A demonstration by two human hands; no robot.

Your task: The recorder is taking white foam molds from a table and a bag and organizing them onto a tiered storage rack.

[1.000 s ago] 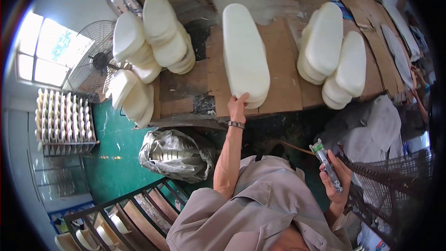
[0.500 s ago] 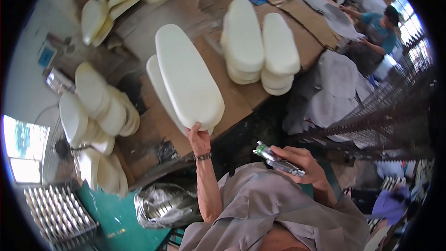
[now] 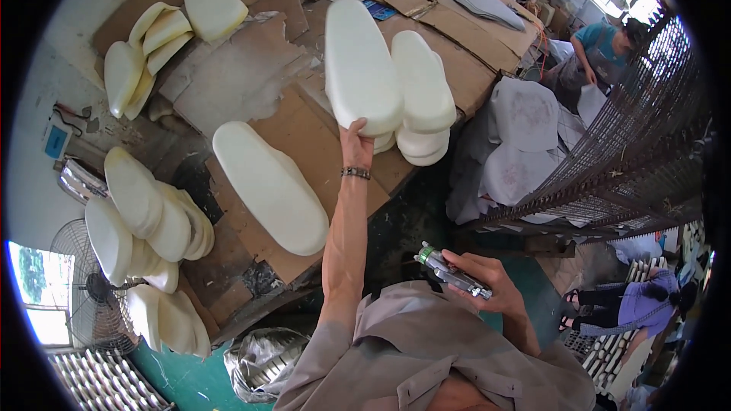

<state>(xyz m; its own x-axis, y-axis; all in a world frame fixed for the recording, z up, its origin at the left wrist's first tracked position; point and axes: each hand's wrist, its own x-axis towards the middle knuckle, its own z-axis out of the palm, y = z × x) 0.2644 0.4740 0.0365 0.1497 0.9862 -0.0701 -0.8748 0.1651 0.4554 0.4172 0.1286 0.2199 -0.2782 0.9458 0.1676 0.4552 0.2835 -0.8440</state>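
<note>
My left hand grips the near end of a long cream foam seat pad, thumb on top. This pad is over the left one of two stacks on the cardboard-covered table and mostly covers it. Right beside it stands the other stack of foam pads. A single foam pad lies flat on the cardboard, left of my forearm. Close to my body, my right hand is wrapped round a silver metal hand tool with a green band; its exact kind is not clear.
More foam pads are piled at the table's left, others at the far left. A wire fan stands by the window. Grey covers hang at the right beside a dark mesh rack. Two people work farther right.
My left hand has carried the held pad up and right, from above the single pad to the left stack. The view has shifted somewhat. My right hand keeps the tool.
</note>
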